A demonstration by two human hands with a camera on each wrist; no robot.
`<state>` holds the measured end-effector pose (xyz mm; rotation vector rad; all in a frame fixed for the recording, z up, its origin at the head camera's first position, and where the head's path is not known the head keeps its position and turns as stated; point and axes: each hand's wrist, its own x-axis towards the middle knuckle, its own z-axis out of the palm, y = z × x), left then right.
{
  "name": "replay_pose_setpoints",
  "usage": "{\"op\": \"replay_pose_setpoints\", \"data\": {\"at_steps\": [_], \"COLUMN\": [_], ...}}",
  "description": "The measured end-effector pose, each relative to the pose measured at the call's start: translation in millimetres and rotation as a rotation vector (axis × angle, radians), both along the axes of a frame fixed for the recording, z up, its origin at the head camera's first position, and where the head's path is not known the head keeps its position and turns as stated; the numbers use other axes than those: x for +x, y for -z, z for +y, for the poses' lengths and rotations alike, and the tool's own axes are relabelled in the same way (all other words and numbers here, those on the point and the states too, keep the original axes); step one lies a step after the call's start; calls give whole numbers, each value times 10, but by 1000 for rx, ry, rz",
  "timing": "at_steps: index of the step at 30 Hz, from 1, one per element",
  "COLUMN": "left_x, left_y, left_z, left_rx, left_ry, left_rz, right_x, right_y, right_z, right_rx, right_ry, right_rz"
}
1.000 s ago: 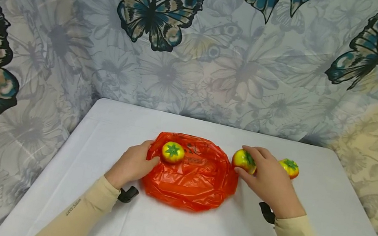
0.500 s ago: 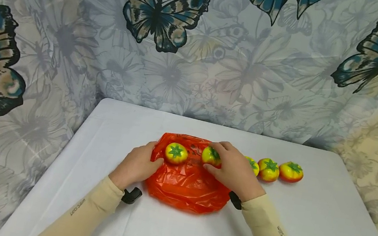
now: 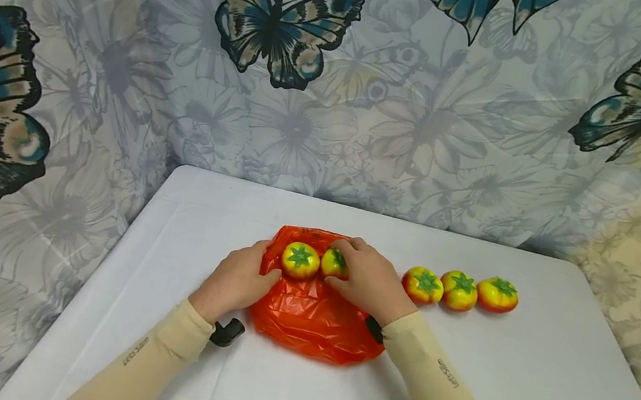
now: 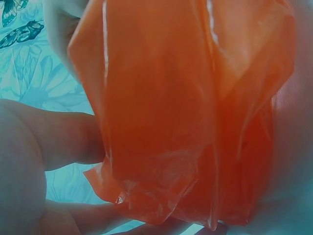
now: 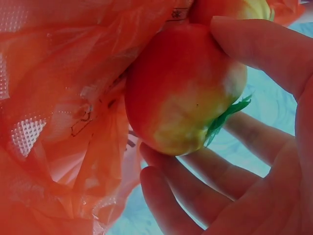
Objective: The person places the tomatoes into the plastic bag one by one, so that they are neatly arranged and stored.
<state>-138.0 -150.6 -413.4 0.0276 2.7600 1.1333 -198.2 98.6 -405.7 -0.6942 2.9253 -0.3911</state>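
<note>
A crinkled red plastic bag lies on the white table. The left hand grips its left edge, and in the left wrist view the bag's orange-looking film hides part of the fingers. The right hand holds a red-and-yellow tomato with a green leafy top, thumb on one side and fingers on the other. This tomato is over the bag, close beside another tomato on the bag's upper left. Whether the two touch is hard to tell.
Three more tomatoes stand in a row right of the bag: a near one, a middle one and a far-right one. Behind the white table hangs a butterfly-patterned cloth.
The right hand has carried its tomato leftward from beside the bag's right edge to the tomato on the bag. The three tomatoes at right are now uncovered. The left hand keeps its grip.
</note>
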Motion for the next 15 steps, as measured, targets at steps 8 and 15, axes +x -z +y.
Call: {"op": "replay_pose_setpoints", "data": {"at_steps": [8, 15], "left_x": [-6, 6], "left_y": [-17, 5], "left_z": [29, 21], "left_rx": [0, 2], "left_ry": [7, 10], "left_rz": [1, 4], "right_x": [-27, -38], "right_y": [2, 26], "right_z": [5, -32], "right_rx": [2, 13], "right_ry": [25, 25], "right_rz": [4, -4]}}
